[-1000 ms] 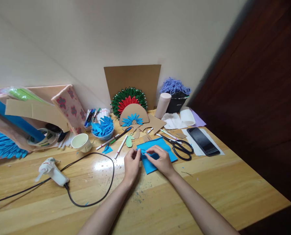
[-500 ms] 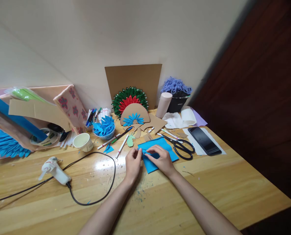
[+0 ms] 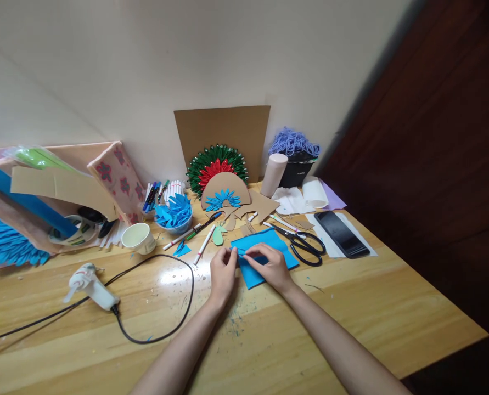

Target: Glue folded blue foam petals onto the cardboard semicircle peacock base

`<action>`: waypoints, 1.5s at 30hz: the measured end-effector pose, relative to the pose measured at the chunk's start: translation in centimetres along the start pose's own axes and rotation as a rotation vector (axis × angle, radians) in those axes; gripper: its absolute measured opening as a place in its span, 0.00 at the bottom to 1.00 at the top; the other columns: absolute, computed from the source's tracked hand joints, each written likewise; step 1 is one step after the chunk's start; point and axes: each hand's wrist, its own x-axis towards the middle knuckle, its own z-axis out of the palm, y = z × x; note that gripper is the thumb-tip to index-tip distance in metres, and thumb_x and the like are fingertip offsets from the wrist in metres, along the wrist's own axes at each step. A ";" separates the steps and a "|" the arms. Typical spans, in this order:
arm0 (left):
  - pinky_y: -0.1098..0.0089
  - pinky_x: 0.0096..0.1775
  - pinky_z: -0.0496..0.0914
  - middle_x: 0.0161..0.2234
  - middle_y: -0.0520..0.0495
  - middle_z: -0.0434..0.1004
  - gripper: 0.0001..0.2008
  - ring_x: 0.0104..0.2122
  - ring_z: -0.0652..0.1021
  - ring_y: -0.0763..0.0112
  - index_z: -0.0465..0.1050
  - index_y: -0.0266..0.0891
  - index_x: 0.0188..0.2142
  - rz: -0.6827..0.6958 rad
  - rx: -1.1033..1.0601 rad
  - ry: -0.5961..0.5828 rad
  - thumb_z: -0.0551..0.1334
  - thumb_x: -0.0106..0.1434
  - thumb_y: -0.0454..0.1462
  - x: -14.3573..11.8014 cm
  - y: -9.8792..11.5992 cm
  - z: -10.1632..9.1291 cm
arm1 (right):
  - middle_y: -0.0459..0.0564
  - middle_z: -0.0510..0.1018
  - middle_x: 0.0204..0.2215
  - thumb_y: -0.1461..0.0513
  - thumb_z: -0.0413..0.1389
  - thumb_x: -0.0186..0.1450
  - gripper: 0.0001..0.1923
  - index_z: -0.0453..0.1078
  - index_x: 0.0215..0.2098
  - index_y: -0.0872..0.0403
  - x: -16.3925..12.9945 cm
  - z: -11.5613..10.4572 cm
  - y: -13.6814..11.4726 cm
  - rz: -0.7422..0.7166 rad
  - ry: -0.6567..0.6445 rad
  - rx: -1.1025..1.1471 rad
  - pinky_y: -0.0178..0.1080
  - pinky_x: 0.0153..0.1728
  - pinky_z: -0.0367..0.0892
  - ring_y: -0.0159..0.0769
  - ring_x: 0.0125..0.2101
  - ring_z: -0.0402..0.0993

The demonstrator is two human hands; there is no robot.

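My left hand [image 3: 223, 274] and my right hand [image 3: 272, 266] meet above a folded blue sheet [image 3: 254, 277] on the table. Both are closed in a pinch on a small blue paper piece [image 3: 241, 252], whose exact shape is partly hidden by the fingers. Black-handled scissors [image 3: 308, 247] lie just right of the sheet. Left of my hands are a green paper cutout [image 3: 218, 235] and a white marker [image 3: 204, 244]. Behind, a cardboard half-disc [image 3: 228, 186] bears blue petals, with a green and red petal fan [image 3: 217, 159] behind it.
A white glue gun [image 3: 91, 286] lies at left, its black cord [image 3: 192, 291] looping across the table. A paper cup [image 3: 138, 238] and a bowl of blue pieces [image 3: 174, 214] stand behind. At right lies a phone [image 3: 342, 234]. Cardboard scraps [image 3: 260, 206] sit further back.
The view has shifted slightly. Both hands stay in nearly the same place, still pinching the small blue piece, with only small finger movement.
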 end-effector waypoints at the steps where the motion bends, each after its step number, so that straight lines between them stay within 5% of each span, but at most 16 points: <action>1: 0.75 0.26 0.63 0.20 0.53 0.64 0.15 0.23 0.67 0.74 0.64 0.37 0.23 -0.001 -0.003 -0.001 0.57 0.57 0.46 0.0 0.0 0.0 | 0.48 0.76 0.27 0.62 0.55 0.60 0.02 0.70 0.30 0.52 0.0 0.0 0.0 -0.003 -0.004 -0.005 0.37 0.31 0.69 0.35 0.30 0.72; 45: 0.75 0.26 0.62 0.21 0.52 0.65 0.15 0.23 0.67 0.73 0.65 0.37 0.24 0.001 0.023 0.004 0.57 0.57 0.47 0.1 -0.4 -0.1 | 0.47 0.75 0.25 0.62 0.57 0.58 0.03 0.68 0.27 0.52 -0.1 0.0 0.1 0.086 0.018 0.007 0.37 0.32 0.70 0.35 0.29 0.72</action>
